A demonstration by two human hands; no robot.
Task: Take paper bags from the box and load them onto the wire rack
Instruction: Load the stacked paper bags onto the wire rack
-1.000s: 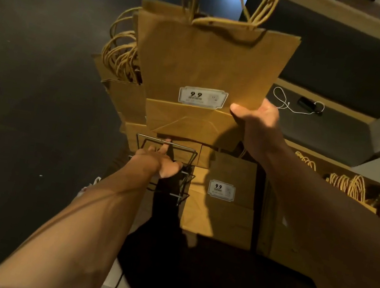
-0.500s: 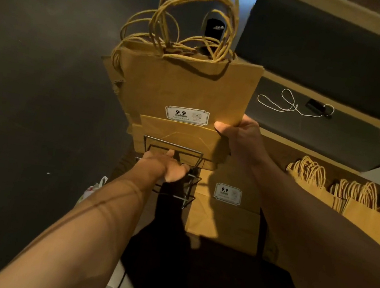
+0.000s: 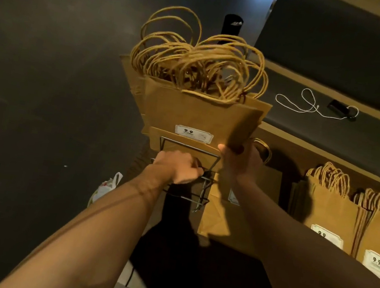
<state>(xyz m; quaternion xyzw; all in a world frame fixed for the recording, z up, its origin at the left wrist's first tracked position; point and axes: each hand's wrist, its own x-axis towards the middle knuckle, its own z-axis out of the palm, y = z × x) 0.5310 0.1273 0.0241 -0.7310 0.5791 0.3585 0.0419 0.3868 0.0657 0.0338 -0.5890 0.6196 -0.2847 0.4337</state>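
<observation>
Gripping the wire rack: left hand curled over the front wires, just below the top bar of the front frame. Pinching a paper bag: right hand, thumb and fingers closed on the bag's lower corner, just right of the rack's top bar.

Seen nearly edge-on, that bag, blurred, tilted with its long axis running up and away from the pinch, handle end far, folded bottom near the hand. Lying up and slightly right of the grip, then, and touching or almost touching the right edge of the loaded stack; contact not certain through the blur.

Behind the rack's front frame, upright and packed face to face, the loaded stack, price label showing on the nearest face, twine handles tangled above the top edges.

Right of the rack, apart from it, more bags standing upright in the box.

Judged as the step in hand: seating this bag behind the front frame. Nearer the slot, the right hand; likely needed, a swing of the bag's top leftward to square it with the stack before dropping it in
</observation>
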